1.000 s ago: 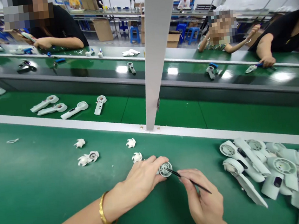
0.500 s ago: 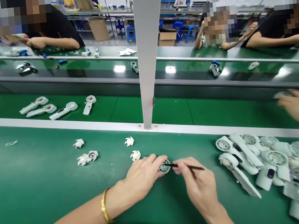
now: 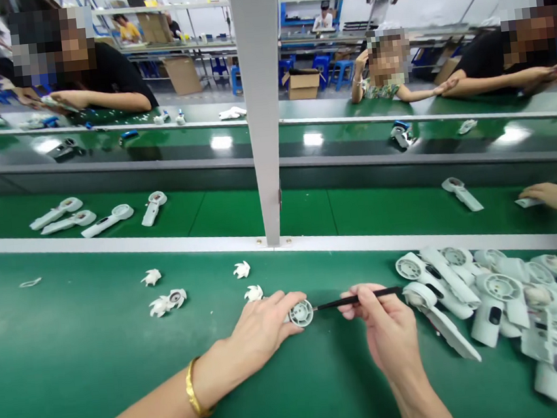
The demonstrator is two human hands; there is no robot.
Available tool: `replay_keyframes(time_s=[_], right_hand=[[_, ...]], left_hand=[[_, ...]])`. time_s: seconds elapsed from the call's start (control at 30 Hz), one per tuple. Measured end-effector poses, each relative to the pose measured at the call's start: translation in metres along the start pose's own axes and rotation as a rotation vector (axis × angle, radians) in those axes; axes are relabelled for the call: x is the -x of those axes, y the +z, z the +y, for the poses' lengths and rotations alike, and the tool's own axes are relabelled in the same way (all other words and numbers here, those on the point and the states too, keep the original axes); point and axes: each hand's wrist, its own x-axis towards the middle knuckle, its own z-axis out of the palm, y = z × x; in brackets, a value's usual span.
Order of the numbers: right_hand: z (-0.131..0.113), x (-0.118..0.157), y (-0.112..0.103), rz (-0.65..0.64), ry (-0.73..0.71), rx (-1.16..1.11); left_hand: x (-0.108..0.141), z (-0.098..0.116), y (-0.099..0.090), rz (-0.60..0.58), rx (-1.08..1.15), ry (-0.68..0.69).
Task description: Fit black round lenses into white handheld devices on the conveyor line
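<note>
My left hand point(image 3: 263, 329) rests on the green conveyor belt point(image 3: 100, 357), its fingertips holding a small round white grille piece point(image 3: 301, 313). My right hand point(image 3: 385, 320) pinches a slim black pointed tool point(image 3: 356, 299), whose tip stands just off the grille piece. Several small white fan impellers point(image 3: 254, 293) lie to the upper left of my left hand. A heap of white handheld fan housings point(image 3: 494, 300) lies just right of my right hand.
A white upright post point(image 3: 261, 105) rises from the white belt rail point(image 3: 139, 247). Several white fan bodies point(image 3: 107, 220) lie on the farther green belt. A co-worker's hand point(image 3: 553, 199) reaches in at the right edge. People sit at a bench beyond.
My right hand has drawn back to the right, taking the tool tip out of the grille piece. A co-worker's hand has left a white fan body on the farther belt.
</note>
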Motion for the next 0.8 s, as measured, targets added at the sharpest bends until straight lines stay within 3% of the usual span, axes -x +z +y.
replay_keyframes(time_s=[0.27, 0.33, 0.43, 0.5, 0.6, 0.67, 0.8], right_hand=[[-0.012, 0.026, 0.015, 0.050, -0.332, 0.281], [-0.017, 0.026, 0.013, 0.128, -0.487, 0.239], [-0.024, 0.023, 0.006, 0.185, -0.633, 0.221], [-0.027, 0.022, 0.005, 0.088, -0.631, 0.344], [-0.025, 0.022, 0.014, -0.186, -0.619, 0.634], [-0.021, 0.022, 0.024, -0.299, -0.626, 0.767], [-0.013, 0.022, 0.039, -0.307, -0.655, 0.910]], left_hand=[[0.002, -0.002, -0.001, 0.026, 0.161, -0.029], [0.001, -0.001, -0.006, 0.029, 0.357, -0.063], [0.000, 0.004, -0.014, -0.081, 0.845, -0.190], [-0.001, 0.009, -0.018, -0.165, 1.181, -0.285], [0.000, 0.018, -0.019, -0.185, 1.503, -0.347], [0.001, 0.023, -0.017, -0.165, 1.584, -0.365], [0.006, 0.027, -0.016, -0.177, 1.530, -0.395]])
